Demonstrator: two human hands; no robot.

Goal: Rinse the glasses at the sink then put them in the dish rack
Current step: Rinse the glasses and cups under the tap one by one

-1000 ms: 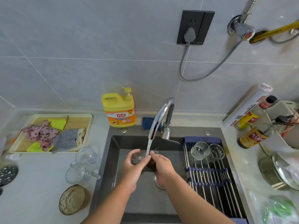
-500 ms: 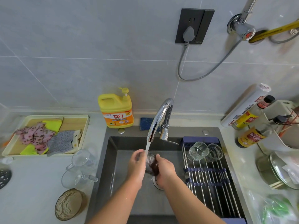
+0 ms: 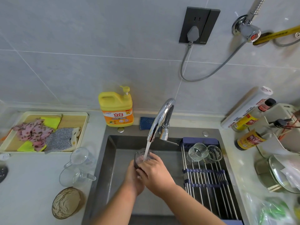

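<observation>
Tinted glass [image 3: 139, 159] between your hands, over sink [image 3: 113, 159], under tap stream [image 3: 146, 151]. Left hand [image 3: 132, 179] curled round its left side, right hand [image 3: 154, 173] wrapped over near side. Wet glass: slick, rigid, breakable, heavier as it fills. Grip mid-wall, not thin rim. Dish rack [image 3: 209, 181] just right of hands.

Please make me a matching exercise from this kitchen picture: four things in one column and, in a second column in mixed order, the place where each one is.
Things
1. dark glass
2. ribbed clear glass
3. yellow soap bottle
4. pink cloth

Places
a. in the tray, left of the sink
b. held by the left hand and right hand under the running tap
c. lying on the dish rack
d. standing on the counter behind the sink

Pairs: 1-b, 2-c, 3-d, 4-a
</observation>
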